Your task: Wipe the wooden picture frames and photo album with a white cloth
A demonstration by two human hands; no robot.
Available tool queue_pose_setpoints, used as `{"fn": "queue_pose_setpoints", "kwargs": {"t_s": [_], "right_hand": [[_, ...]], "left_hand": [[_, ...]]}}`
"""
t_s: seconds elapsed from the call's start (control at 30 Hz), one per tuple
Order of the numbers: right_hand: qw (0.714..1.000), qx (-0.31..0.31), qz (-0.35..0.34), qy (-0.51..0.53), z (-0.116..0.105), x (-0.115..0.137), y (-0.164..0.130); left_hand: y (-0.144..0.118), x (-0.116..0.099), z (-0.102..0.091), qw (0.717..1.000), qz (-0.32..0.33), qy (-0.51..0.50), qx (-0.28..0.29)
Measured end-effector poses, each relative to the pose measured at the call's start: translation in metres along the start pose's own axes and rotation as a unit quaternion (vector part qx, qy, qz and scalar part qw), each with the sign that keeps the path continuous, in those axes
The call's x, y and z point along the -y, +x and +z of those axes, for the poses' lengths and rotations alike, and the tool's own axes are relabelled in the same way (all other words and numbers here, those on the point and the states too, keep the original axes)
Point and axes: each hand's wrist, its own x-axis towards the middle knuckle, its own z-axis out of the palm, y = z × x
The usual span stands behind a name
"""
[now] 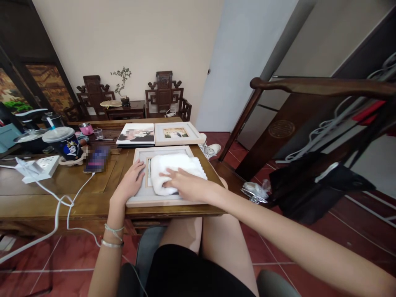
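Observation:
A light wooden picture frame [161, 202] lies flat near the table's front edge, right before me. Bunched over its middle and right side is a fluffy white cloth [182, 161], which hides most of the picture inside. My right hand [182, 183] presses down on the cloth and grips it, fingers bent into the pile. On the frame's left side rests my left hand [132, 181], its fingers stretched out and holding nothing. A narrow strip of the inner picture [149, 170] shows between the left hand and the cloth.
Behind the frame lie a photo book [136, 133] and a second framed photo [175, 133]. To the left are a phone [97, 159] on a white cable, a power strip [46, 167], a lidded drink cup [69, 144] and a small glass [98, 133]. A wooden chair [278, 123] stands at right.

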Motion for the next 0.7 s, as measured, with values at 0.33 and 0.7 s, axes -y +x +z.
{"fn": "queue_pose_setpoints", "kwargs": {"t_s": [0.33,0.7], "right_hand": [[0.984,-0.074,0.117,-0.111,0.003,-0.069,0.061],[0.999,0.041,0.014,0.028,-0.018,-0.011,-0.012]], "left_hand": [[0.001,0.007,-0.002,1.0,0.011,-0.018,-0.005],[-0.001,0.0,-0.001,1.0,-0.002,-0.015,-0.01]]}}
